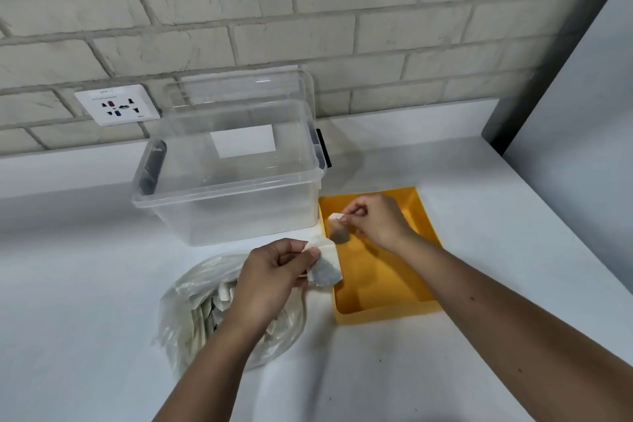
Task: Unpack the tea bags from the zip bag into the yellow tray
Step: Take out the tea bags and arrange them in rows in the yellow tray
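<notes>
The yellow tray (421, 216) lies on the white counter, right of centre, with a bare floor. My right hand (375, 217) hovers over its far left corner, pinching a small tea bag (337, 228) by its top so it dangles into the tray. My left hand (270, 279) holds another, larger tea bag (327, 267) at the tray's left rim. Under my left wrist lies the clear zip bag (191, 312), open and holding several more tea bags.
A clear plastic storage box (229, 181) with black latches stands behind the zip bag, touching the tray's far left corner. A wall socket (118, 104) sits on the brick wall. A grey panel (582, 96) rises at the right.
</notes>
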Demonstrator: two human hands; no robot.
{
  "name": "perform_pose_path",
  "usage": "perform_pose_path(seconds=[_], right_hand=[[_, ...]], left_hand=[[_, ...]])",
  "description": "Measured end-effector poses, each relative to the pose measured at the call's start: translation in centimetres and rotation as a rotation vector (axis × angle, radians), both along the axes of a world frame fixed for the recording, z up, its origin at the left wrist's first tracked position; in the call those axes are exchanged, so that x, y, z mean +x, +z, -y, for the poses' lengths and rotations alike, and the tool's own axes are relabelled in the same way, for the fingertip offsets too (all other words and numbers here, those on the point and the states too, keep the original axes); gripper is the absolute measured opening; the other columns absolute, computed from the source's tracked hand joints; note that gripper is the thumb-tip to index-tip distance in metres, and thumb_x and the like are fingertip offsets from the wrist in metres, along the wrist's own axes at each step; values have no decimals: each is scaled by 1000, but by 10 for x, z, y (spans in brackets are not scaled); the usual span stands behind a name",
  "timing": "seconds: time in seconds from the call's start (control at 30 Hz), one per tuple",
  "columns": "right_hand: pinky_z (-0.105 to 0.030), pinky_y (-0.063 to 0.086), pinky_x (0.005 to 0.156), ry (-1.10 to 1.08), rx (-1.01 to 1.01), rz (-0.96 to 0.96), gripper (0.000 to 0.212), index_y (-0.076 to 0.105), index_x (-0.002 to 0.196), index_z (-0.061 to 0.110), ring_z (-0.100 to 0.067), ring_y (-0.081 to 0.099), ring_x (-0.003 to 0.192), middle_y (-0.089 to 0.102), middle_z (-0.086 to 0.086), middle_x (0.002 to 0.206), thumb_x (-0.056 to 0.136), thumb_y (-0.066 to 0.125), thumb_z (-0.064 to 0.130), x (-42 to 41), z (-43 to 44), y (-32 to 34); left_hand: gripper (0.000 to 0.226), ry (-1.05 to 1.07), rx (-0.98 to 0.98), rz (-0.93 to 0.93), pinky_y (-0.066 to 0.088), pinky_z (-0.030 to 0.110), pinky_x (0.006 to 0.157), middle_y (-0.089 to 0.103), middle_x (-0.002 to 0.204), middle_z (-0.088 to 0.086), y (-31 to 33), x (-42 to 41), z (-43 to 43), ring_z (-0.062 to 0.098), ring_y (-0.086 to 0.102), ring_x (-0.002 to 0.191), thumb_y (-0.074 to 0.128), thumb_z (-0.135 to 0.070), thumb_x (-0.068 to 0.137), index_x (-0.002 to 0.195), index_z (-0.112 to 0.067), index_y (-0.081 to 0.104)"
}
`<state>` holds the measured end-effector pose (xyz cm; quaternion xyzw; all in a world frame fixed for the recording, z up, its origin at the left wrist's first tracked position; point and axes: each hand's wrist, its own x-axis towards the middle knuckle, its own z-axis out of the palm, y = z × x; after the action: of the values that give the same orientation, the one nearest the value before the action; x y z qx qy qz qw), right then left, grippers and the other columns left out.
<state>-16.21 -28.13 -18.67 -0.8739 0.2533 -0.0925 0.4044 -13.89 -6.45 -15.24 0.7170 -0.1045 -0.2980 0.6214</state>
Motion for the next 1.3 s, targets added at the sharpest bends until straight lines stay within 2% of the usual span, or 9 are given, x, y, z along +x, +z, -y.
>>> perform_pose_path(seconds=[0.1, 0.37, 0.5, 0.63, 0.73, 0.87, 1.07, 1.2, 1.3], right_hand=[[-27, 50, 65, -33, -59, 41, 9, 68, 78, 22, -6, 59, 64, 61, 14, 64, 81, 76, 22, 11, -4, -3], [-37, 52, 63, -41, -299, 80, 20, 63, 84, 16, -17, 63, 71, 70, 0, 77, 86, 70, 34, 16, -12, -18], [-29, 51, 65, -40, -356, 135, 17, 62, 92, 13, -19, 67, 79, 73, -2, 84, 86, 71, 27, 19, -13, -23], [-12, 40, 59, -58, -302, 163, 25, 60, 103, 14, -11, 65, 75, 73, 2, 85, 85, 72, 27, 14, -16, -13], [-16, 49, 57, -85, -72, 217, 21, 63, 100, 17, -4, 63, 59, 69, 10, 75, 85, 73, 28, 0, -22, 6], [-27, 50, 54, -20, 310, 338, 15, 72, 86, 16, -15, 60, 52, 68, -1, 68, 85, 72, 31, -32, -43, 36], [-27, 54, 57, 32, 273, 234, 15, 75, 83, 19, -11, 60, 55, 69, 0, 70, 74, 82, 29, -61, -65, 41], [-27, 52, 55, 6, 398, 279, 9, 73, 82, 13, -14, 62, 55, 71, -4, 69, 78, 79, 18, -68, -66, 38], [-27, 53, 56, -43, 445, 294, 10, 73, 84, 10, -14, 62, 54, 72, -6, 72, 79, 78, 17, -73, -64, 38]], left_hand=[[12, 13, -3, -18, 63, 38, 78, 78, 86, 10, -2, 4, 1, 27, 76, 86, 71, -15, 90, 95, -5, 75], [10, 6, -5, -29, 62, 27, 70, 78, 83, 7, -3, 6, -1, 22, 76, 82, 71, -16, 90, 92, -9, 77], [11, 19, -7, -39, 63, 34, 77, 79, 84, 5, -4, 6, -1, 23, 76, 84, 73, -18, 88, 94, -11, 78], [13, 55, -38, -71, 63, 32, 76, 79, 85, 6, -3, 6, -1, 22, 76, 83, 73, -19, 87, 96, -10, 78], [14, 72, -68, -89, 62, 28, 73, 79, 85, 8, -1, 5, -2, 21, 76, 81, 72, -17, 88, 95, -6, 77], [14, 101, -117, -109, 60, 23, 66, 78, 85, 12, 3, 3, -3, 20, 76, 76, 71, -14, 89, 95, -1, 74], [18, 91, -143, -122, 62, 27, 67, 78, 87, 16, 7, -4, -4, 20, 75, 75, 70, -14, 90, 101, 0, 73], [25, 53, -189, -216, 61, 23, 67, 77, 95, 18, 10, -11, -5, 23, 74, 81, 72, -11, 86, 110, -1, 73], [23, 87, -219, -285, 60, 21, 66, 78, 93, 14, 11, -14, -7, 19, 75, 79, 74, -7, 84, 106, -2, 73]])
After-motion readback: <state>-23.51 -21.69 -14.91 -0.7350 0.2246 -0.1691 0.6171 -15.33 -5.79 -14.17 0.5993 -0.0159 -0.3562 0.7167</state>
